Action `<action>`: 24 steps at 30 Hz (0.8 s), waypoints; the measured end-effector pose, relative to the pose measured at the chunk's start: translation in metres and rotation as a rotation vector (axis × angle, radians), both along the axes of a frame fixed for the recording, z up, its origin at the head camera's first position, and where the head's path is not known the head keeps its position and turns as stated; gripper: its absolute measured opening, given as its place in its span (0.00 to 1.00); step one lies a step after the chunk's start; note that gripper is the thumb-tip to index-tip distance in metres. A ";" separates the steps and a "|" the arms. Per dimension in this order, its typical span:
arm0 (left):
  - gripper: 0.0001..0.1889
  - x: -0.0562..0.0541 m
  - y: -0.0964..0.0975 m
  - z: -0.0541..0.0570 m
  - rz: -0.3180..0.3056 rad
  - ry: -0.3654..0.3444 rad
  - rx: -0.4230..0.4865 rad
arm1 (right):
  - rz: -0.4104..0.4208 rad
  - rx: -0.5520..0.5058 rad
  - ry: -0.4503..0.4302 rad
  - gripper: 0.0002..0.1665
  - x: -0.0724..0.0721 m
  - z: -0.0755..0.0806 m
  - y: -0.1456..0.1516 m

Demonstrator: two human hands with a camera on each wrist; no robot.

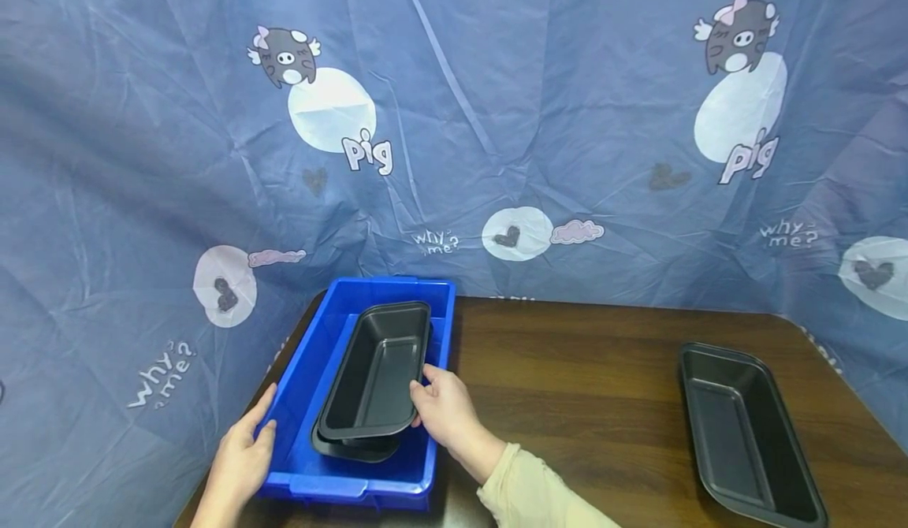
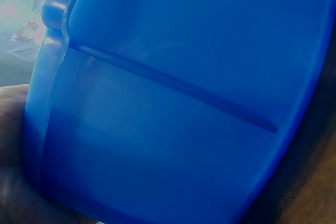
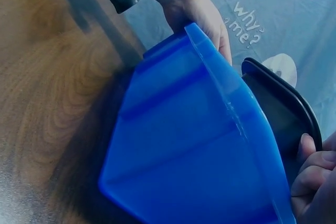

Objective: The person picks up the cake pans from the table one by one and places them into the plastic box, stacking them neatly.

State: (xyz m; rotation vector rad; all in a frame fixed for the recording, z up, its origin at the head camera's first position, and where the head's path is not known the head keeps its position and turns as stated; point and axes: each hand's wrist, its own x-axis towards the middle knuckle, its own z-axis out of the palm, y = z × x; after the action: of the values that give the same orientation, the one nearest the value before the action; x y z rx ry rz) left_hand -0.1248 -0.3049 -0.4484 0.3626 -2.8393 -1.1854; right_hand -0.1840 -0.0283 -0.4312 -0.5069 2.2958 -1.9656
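Observation:
A dark loaf pan (image 1: 386,386) is tilted over the blue bin (image 1: 301,402), on top of a second dark pan (image 1: 358,451) whose lower edge shows beneath it. My right hand (image 1: 447,414) pinches the upper pan's right rim between thumb and fingers; the right wrist view also has this hand (image 3: 315,187) at the pan's dark edge (image 3: 283,108). At the bin's left rim, near the front corner, rests my left hand (image 1: 241,457), index finger extended and thumb spread from it. Only part of this hand (image 2: 13,135) shows in the left wrist view, beside the bin's wall (image 2: 157,140).
Another dark loaf pan (image 1: 745,433) stands on the right side of the brown wooden table (image 1: 567,402). Blue printed cloth (image 1: 454,118) hangs behind the table and along its left side, close to the bin.

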 end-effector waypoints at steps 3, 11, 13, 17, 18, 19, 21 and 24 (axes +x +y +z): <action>0.30 -0.001 0.000 -0.001 0.000 -0.002 0.006 | -0.007 0.033 0.000 0.07 -0.002 0.000 -0.002; 0.29 -0.001 0.000 -0.004 0.004 0.030 -0.001 | -0.038 0.131 0.008 0.06 -0.006 0.000 -0.008; 0.29 -0.001 -0.001 -0.005 0.002 0.039 -0.005 | -0.040 0.154 0.009 0.05 -0.007 0.001 -0.009; 0.29 -0.001 -0.001 -0.005 0.001 0.049 -0.011 | -0.018 0.219 0.024 0.06 -0.006 0.004 -0.010; 0.29 -0.001 -0.001 -0.005 0.001 0.046 -0.008 | -0.007 0.239 0.027 0.06 -0.006 0.005 -0.010; 0.29 -0.001 -0.001 -0.005 0.001 0.048 -0.005 | 0.007 0.260 0.034 0.06 -0.006 0.005 -0.010; 0.29 -0.001 -0.001 -0.005 0.001 0.048 0.000 | 0.032 0.300 0.044 0.04 -0.006 0.006 -0.010; 0.29 -0.002 0.000 -0.005 0.000 0.047 0.011 | 0.061 0.367 0.062 0.02 -0.006 0.008 -0.009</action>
State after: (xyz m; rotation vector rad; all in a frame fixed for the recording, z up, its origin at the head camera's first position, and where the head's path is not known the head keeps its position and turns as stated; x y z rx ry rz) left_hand -0.1270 -0.3053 -0.4535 0.3315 -2.7944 -1.1933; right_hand -0.1902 -0.0369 -0.4237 -0.5970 2.5617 -1.4691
